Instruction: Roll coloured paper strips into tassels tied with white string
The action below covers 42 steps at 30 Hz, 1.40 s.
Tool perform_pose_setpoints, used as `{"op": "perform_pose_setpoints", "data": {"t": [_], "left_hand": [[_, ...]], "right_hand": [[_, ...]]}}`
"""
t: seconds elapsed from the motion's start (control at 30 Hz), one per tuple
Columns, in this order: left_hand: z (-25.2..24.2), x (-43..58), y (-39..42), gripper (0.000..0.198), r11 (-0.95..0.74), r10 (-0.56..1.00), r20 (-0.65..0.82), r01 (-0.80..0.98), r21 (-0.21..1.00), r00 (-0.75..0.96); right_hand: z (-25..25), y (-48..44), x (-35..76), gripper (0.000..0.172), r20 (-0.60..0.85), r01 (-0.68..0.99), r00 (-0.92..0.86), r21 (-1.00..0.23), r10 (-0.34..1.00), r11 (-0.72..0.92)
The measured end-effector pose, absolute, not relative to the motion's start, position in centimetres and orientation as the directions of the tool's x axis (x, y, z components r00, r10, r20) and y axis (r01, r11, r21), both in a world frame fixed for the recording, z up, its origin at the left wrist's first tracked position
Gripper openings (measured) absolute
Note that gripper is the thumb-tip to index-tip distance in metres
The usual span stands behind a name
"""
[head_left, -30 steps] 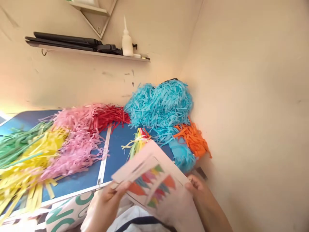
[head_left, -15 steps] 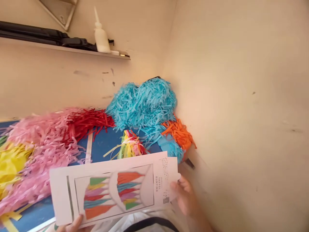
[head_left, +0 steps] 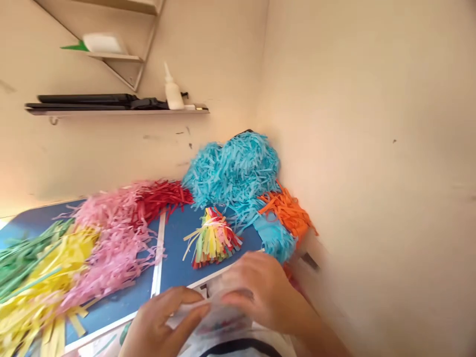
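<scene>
Currently, through the head camera, I see my 2 bare hands low in the view, close together over a pale sheet (head_left: 226,320) that looks thin and partly see-through. My left hand (head_left: 163,317) has its thumb and fingers nearly meeting, pinching the sheet's near-left edge. My right hand (head_left: 260,287) arches over the sheet's right side, fingers bent, and blur keeps me from telling whether it grips or only touches. The sheet sits in front of my body, just short of the table's near edge.

On the blue table (head_left: 174,258), a bound multicoloured tassel bundle (head_left: 215,238) lies just beyond my right hand, apart from it. Behind it rises a big heap of blue fringe (head_left: 238,168), with orange fringe (head_left: 292,210) at its right. To the left, red fringe (head_left: 163,198) meets pink fringe (head_left: 115,233), then come yellow fringe (head_left: 70,258) and green fringe (head_left: 33,248).

Above, a wall shelf (head_left: 130,113) carries a long black tool (head_left: 89,99) and 1 upright white bottle (head_left: 173,94) with a pointed nozzle.
</scene>
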<state>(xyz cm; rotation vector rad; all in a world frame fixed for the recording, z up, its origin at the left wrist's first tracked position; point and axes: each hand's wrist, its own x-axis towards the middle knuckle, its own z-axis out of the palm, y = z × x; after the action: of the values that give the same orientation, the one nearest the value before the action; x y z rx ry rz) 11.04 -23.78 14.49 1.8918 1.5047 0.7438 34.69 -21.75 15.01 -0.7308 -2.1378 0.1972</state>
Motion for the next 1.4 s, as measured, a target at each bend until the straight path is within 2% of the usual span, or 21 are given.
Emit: {"op": "perform_pose_setpoints", "data": {"t": [0.1,0.17,0.3,0.4,0.5,0.63,0.77,0.87,0.97,1.03,1.23,1.4], "left_hand": [[15.8,10.5,-22.6,0.031,-0.093,0.983,-0.029,0.627,0.773,0.182],[16.1,9.9,-22.0,0.031,-0.072,0.972,-0.064,0.547,0.834,0.226],[15.9,8.7,-21.6,0.036,0.057,0.947,-0.133,0.254,0.966,0.293],[15.5,8.2,-21.7,0.039,0.175,0.923,-0.193,0.085,0.981,0.332],[15.2,8.1,-21.9,0.044,0.233,0.904,-0.225,0.023,0.972,0.363],[15.2,7.8,-21.7,0.039,0.175,0.923,-0.217,0.153,0.972,0.318],[15.8,7.2,-20.7,0.036,0.094,0.948,-0.207,0.411,0.907,0.240],[16.5,7.2,-19.9,0.025,-0.033,0.963,-0.141,0.616,0.787,0.232],[17.4,7.8,-19.4,0.017,-0.164,0.956,-0.088,0.760,0.628,0.279],[17.9,8.4,-19.3,0.016,-0.181,0.941,-0.129,0.788,0.588,0.313],[18.7,9.3,-19.0,0.024,-0.165,0.884,-0.217,0.711,0.684,0.414],[18.8,10.2,-18.7,0.019,-0.203,0.885,-0.230,0.779,0.593,0.406]], "right_hand": [[14.6,-21.8,33.6,0.013,0.809,0.571,-0.357,-0.206,0.467,0.794],[14.3,-21.7,32.6,0.007,0.835,0.570,-0.363,-0.153,0.414,0.808],[13.6,-21.0,30.4,0.006,0.826,0.509,-0.383,-0.184,0.413,0.841],[12.8,-20.4,29.0,0.007,0.839,0.486,-0.366,-0.196,0.402,0.852],[12.3,-20.4,28.4,0.005,0.848,0.469,-0.333,-0.231,0.413,0.852],[12.5,-21.6,29.3,0.013,0.875,0.421,-0.253,-0.284,0.413,0.861],[11.9,-23.4,31.0,0.013,0.807,0.361,-0.374,-0.326,0.456,0.874],[10.2,-23.7,31.0,0.018,0.666,0.393,-0.503,-0.391,0.550,0.832],[8.3,-23.1,29.9,0.026,0.618,0.436,-0.468,-0.460,0.631,0.774],[7.5,-22.6,29.1,0.027,0.664,0.458,-0.388,-0.462,0.639,0.759],[6.5,-21.6,27.7,0.021,0.722,0.492,-0.246,-0.481,0.646,0.725],[6.0,-21.4,27.4,0.015,0.737,0.517,-0.149,-0.510,0.659,0.687]]}}
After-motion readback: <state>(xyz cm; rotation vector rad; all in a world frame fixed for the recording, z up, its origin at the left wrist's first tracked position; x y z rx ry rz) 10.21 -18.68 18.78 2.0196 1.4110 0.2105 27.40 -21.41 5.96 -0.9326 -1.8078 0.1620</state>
